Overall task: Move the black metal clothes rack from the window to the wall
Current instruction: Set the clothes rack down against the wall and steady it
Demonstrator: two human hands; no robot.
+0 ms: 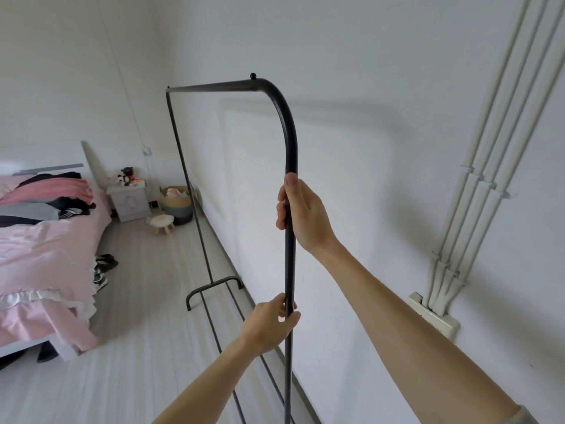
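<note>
You hold the clothes rack [289, 166] by its near upright, both hands on the same post, alongside the wall [367, 148].

Your right hand [298, 209] is wrapped around the post high up, just below the curved top corner; your left hand [270, 324] is clenched around it lower down. The rack's far foot [214, 286] rests on the floor [137, 347], with the bed [46, 246] well apart on the left.

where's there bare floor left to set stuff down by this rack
Both hands, left hand and right hand, grip the clothes rack along the white wall. The wood floor between rack and bed is bare. It's crowded at the far corner: stool, basket, nightstand, and shoes beside the bed.
</note>
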